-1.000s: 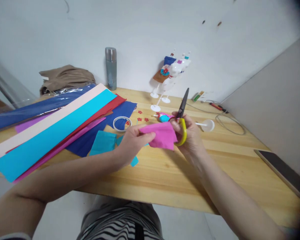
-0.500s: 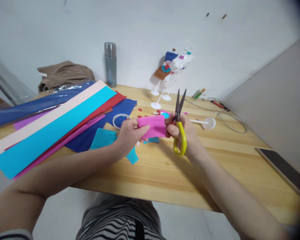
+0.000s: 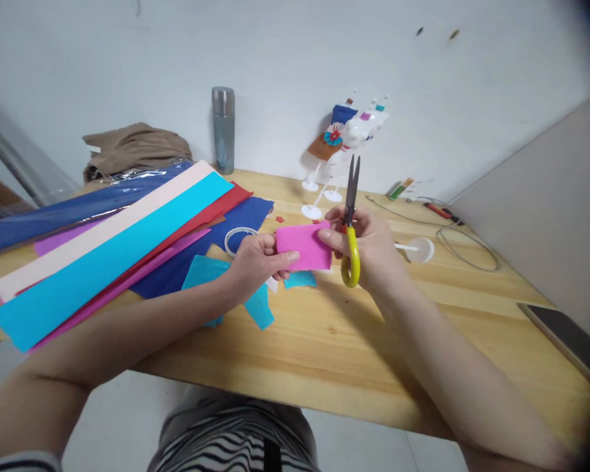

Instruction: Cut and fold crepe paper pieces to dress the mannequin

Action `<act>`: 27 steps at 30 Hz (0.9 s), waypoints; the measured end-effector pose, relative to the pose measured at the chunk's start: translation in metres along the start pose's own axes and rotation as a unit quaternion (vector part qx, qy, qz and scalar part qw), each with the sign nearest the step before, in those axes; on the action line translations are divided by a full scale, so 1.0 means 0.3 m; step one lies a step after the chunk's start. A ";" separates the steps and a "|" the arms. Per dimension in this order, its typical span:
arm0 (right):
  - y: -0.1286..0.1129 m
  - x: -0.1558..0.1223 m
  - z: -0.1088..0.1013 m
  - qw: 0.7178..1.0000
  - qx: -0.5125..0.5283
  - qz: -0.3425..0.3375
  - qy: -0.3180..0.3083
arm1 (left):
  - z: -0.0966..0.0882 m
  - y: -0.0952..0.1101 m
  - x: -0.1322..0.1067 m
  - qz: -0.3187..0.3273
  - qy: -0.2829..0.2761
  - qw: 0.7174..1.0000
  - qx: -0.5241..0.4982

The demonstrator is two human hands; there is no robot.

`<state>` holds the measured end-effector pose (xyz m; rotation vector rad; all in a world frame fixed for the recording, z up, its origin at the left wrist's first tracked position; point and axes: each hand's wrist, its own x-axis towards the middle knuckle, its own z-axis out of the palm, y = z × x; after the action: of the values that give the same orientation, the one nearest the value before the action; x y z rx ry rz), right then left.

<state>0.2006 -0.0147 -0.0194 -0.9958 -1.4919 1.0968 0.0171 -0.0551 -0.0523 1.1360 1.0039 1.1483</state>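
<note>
A folded rectangle of pink crepe paper (image 3: 305,247) is held above the table, its left end pinched between the thumb and fingers of my left hand (image 3: 261,259). The thumb of my right hand (image 3: 368,246) lies over the paper's right end, with the fingers partly hidden behind. That same hand carries yellow-handled scissors (image 3: 353,223), blades pointing up and only slightly apart. Below the paper are turquoise paper scraps (image 3: 259,307), and a roll of tape (image 3: 235,241) is just behind my left hand.
Long crepe paper strips (image 3: 122,252) cover the table's left side, near a brown cloth (image 3: 137,147). A thermos (image 3: 223,131) stands against the wall. Several white stands (image 3: 311,211) with decorated tops are at the back. Right of them lie a cable (image 3: 465,262) and a phone (image 3: 565,341).
My right thumb has moved left onto the face of the pink paper. The scissors have turned more upright and their blades are closer together.
</note>
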 end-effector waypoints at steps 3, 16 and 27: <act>0.008 -0.015 0.006 1.000 0.022 0.007 -0.015 | 0.001 -0.011 0.006 0.014 0.035 0.999 -0.019; -0.016 -0.037 -0.015 0.994 0.019 0.054 -0.090 | -0.004 0.033 -0.028 0.017 0.017 0.998 -0.055; 0.031 -0.089 -0.001 0.992 0.069 0.056 -0.086 | 0.023 0.030 -0.044 -0.066 0.055 0.974 -0.208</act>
<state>0.2058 -0.0378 -0.0347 -0.9161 -1.4876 1.3780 0.0205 -0.0687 -0.0419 0.6685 0.8556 1.2523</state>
